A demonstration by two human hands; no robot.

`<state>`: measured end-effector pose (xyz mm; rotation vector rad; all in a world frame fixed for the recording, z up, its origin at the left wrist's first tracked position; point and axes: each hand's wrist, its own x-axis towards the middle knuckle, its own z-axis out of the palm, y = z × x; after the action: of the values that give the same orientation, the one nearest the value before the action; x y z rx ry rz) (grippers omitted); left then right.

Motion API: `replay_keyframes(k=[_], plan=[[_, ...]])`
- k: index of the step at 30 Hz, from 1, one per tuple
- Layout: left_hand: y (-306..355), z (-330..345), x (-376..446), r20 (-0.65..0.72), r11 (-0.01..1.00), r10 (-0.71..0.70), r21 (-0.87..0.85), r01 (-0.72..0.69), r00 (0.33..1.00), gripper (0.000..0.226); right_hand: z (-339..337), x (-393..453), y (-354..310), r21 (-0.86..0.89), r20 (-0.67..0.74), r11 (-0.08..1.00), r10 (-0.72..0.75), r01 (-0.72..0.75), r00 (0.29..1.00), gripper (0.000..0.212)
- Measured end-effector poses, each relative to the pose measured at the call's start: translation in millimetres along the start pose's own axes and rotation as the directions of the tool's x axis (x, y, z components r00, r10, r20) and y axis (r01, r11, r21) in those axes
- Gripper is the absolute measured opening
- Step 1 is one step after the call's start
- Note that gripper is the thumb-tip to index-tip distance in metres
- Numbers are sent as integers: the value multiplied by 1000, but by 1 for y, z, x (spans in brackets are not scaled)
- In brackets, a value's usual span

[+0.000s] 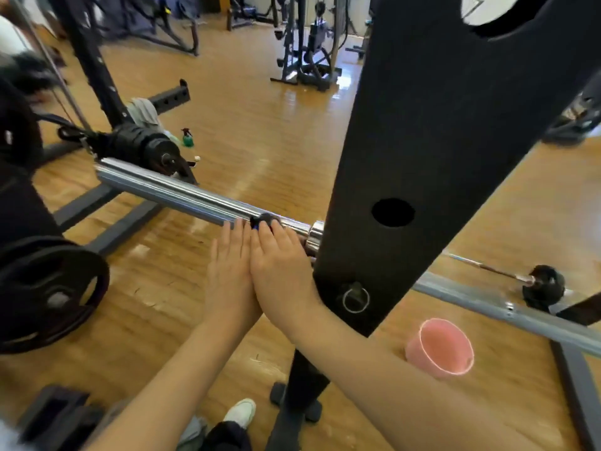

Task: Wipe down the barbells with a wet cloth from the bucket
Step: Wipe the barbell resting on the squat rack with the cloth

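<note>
Barbell: the chromed steel barbell sleeve (169,190), a smooth, bright cylinder with lengthwise highlights, lies just beyond the fingertips of both hands. Its long axis runs from upper left, where the free end shows, down to the lower right, where a polished collar (314,237) meets the black steel rack upright (439,151). The thin bar shaft (481,263) emerges again on the far side of that post. The upright is matte and flat-faced, pierced by a round hole, with a ring pin low on its face. The floor (276,131) is glossy amber wood plank. A black rubber-coated weight plate (48,294) stands at lower left. A pink plastic bucket (442,348), round and open-topped, sits on the floor to the right of the upright's foot, well apart from the hands; its contents cannot be read.

The left hand (229,271) and the right hand (279,265) lie side by side, touching along their inner edges, backs up, fingers straight and reaching onto the sleeve. The right hand lies nearer the collar. At the right fingertips sits a small dark bunched item with a blue patch (261,221), probably the cloth, pressed against the chrome rather than visibly pinched. The wiping stroke would, by judgement, follow the sleeve's axis toward its free end.
</note>
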<state>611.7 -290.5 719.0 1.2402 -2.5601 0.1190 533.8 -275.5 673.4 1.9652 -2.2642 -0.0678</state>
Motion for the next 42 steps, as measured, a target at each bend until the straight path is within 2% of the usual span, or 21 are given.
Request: replay_keyframes(k=[2, 3, 5, 6, 9, 10, 11, 13, 14, 15, 17, 19, 23, 29, 37, 42], plan=[[10, -10, -29, 57, 997, -82, 12, 82, 995, 78, -25, -31, 7, 53, -184, 994, -89, 100, 979, 46], [18, -15, -46, 79, 994, -113, 15, 112, 990, 79, -48, -53, 9, 179, -166, 974, -111, 140, 980, 46], [42, -28, -74, 167, 988, -154, 37, 150, 974, 80, -90, -109, 28, 148, -186, 957, -220, 249, 958, 46], [57, -32, -83, 221, 988, -153, 64, 143, 963, 80, -80, -118, 36, 96, -175, 944, -295, 315, 939, 46], [106, -38, -101, 318, 990, -123, -34, 140, 940, 83, -76, -153, 75, 144, -52, 941, -302, 306, 952, 54], [123, -37, -107, 361, 989, -95, -69, 128, 928, 85, -70, -166, 88, 181, -107, 945, -256, 272, 961, 55], [137, -34, -113, 398, 987, -61, -115, 115, 915, 86, -65, -180, 102, 236, -89, 947, -203, 218, 975, 56], [161, -30, -117, 388, 985, 25, -166, 43, 921, 89, -57, -204, 126, 286, -70, 938, -185, 197, 980, 58], [173, -32, -118, 452, 985, 59, -172, 22, 890, 89, -49, -215, 134, 294, -62, 938, -174, 185, 983, 60], [184, -26, -118, 462, 979, 109, -204, -14, 880, 85, -44, -223, 142, 303, -14, 943, -143, 141, 990, 62], [197, -11, -112, 508, 958, 209, -278, -70, 836, 73, -24, -236, 157, 312, -22, 949, -38, 43, 999, 55], [209, 3, -104, 503, 936, 318, -301, -182, 804, 69, -6, -245, 167, 326, 12, 942, 81, -81, 997, 44], [232, 32, -90, 483, 883, 454, -359, -304, 749, 66, 17, -258, 185, 341, 5, 910, 249, -236, 968, 45], [273, 95, -91, 470, 866, 489, -366, -342, 735, 66, 77, -271, 215, 347, -67, 876, 380, -335, 923, 45], [327, 207, -115, 466, 851, 524, -312, -422, 713, 68, 205, -307, 250, 470, -13, 780, 475, -414, 880, 46], [358, 286, -123, 381, 806, 592, -306, -507, 710, 65, 280, -320, 272, 490, -79, 741, 562, -459, 823, 41]])
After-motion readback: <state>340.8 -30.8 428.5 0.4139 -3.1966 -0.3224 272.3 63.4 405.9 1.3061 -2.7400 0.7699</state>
